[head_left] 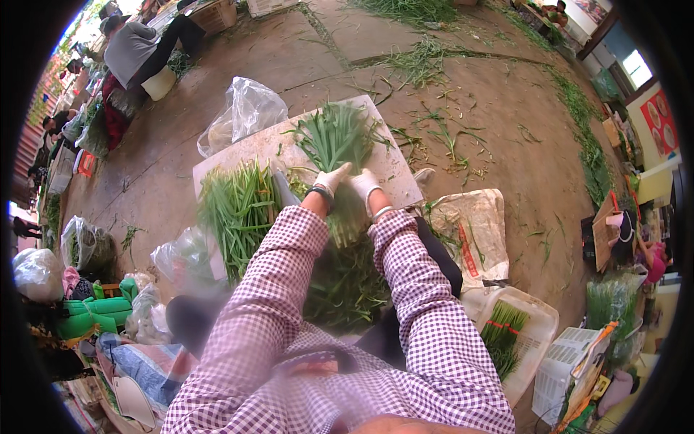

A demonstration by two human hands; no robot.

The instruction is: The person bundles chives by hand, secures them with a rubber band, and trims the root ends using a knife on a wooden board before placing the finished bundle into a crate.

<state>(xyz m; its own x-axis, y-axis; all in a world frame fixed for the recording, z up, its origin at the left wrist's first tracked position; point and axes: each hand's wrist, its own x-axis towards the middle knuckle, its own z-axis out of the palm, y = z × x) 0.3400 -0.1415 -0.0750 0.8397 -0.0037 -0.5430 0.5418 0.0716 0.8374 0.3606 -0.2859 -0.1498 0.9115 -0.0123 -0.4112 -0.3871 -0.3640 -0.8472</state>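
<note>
Both my hands wear white gloves and hold one bunch of garlic chives (334,137) over a pale board (401,181). My left hand (332,178) is closed around the bunch on its left side. Close beside it, my right hand (363,187) grips the same bunch from the right. Leaves fan out away from me, and the stalk ends point back between my forearms, blurred. To the left, a big heap of chives (241,217) lies on the board. A grey, flat object (285,191) rests between that heap and my left wrist, partly hidden. Loose greens (347,286) lie below my forearms.
A clear plastic bag (249,112) stands behind the board. At right, a white tub (535,325) holds a red-banded chive bundle (504,327), near a stained sack (481,217) and a white crate (564,369). Scattered leaves cover the floor. A seated person (137,54) works far left.
</note>
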